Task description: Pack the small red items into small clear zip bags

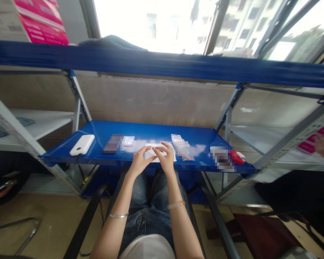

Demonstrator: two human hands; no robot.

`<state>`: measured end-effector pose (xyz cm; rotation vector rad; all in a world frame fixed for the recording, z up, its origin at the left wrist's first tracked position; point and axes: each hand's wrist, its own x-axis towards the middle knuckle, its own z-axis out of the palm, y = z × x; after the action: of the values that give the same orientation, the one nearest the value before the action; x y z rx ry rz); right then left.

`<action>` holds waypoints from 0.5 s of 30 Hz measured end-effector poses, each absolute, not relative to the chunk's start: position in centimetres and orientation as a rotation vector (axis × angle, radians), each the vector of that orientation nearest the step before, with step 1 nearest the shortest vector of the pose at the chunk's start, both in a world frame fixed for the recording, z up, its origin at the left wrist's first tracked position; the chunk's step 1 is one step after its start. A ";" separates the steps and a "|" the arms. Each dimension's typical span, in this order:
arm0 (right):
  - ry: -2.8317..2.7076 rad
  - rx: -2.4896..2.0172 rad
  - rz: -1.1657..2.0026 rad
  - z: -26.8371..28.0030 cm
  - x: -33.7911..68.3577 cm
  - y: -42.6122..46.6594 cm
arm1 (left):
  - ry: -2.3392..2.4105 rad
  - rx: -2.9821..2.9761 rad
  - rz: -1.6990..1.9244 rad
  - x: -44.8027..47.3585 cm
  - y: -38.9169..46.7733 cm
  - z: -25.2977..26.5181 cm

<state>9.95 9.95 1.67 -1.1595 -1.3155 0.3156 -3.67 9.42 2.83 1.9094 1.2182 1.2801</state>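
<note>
Head cam: flat white paper [156, 154] under L hand [140, 160] & R hand [167, 158], grips curled, opening/contents unclear.

The long blue metal shelf [151, 128] looks glossy, the small clear plastic packets [183, 146] shiny, the flat white paper sheet [156, 159] matt.

No words or numbers can be read with certainty. Lines of white print run across the pink side of the stacked boxes [44, 30] on the far left shelf, too blurred to make out, and a grey, label-like patch on their pale side is equally illegible. White marks show on the pink box [307, 143] at the right, also unreadable. On the counter [148, 128], any print on the clear bags [182, 147] is too small to tell.
</note>
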 end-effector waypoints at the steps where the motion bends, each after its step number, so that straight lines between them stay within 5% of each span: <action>1: -1.320 -1.160 0.346 1.6 10.0 10.0 | 1.209 1.893 1.282 -3.7 9.4 2.9; 15: -1.393 -1.528 0.299 -3.7 12.1 12.0 | 1.197 1.697 1.368 -4.6 10.2 2.6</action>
<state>12.14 12.03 -3.68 -1.5281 -1.3931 0.2994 -4.61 10.20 2.63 1.6973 1.1974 1.3681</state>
